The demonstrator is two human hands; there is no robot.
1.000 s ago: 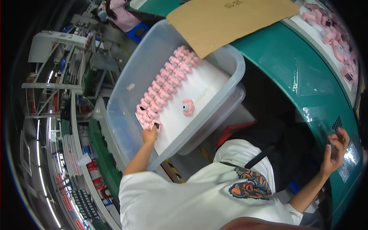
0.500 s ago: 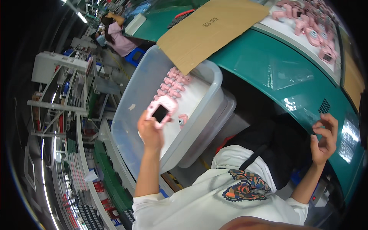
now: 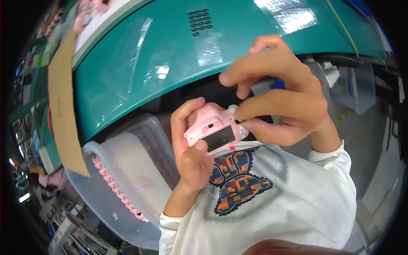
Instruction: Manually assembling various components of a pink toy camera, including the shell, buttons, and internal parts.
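My left hand [image 3: 190, 157] grips a pink toy camera [image 3: 207, 115] by its left end, the thumb on the back beside the dark screen [image 3: 219, 139]. The camera is tilted, its screen facing up at me, in front of my shirt. My right hand [image 3: 284, 95] is at the camera's right end, by the small round buttons. Its thumb and index finger come together there around a small dark bit that I cannot make out; the other fingers are curled above, apart from the camera.
A translucent plastic bin [image 3: 95, 202] at lower left holds a row of pink cameras [image 3: 114, 185] beside a white sheet. A cardboard sheet [image 3: 63, 106] lies over the bin's corner. The green worktable [image 3: 170, 55] curves across the far side, with more pink pieces [image 3: 91, 8] at far left.
My left hand has brought the pink camera out from over the bin to in front of my body. My right hand has come in to meet it. The view has swung right.
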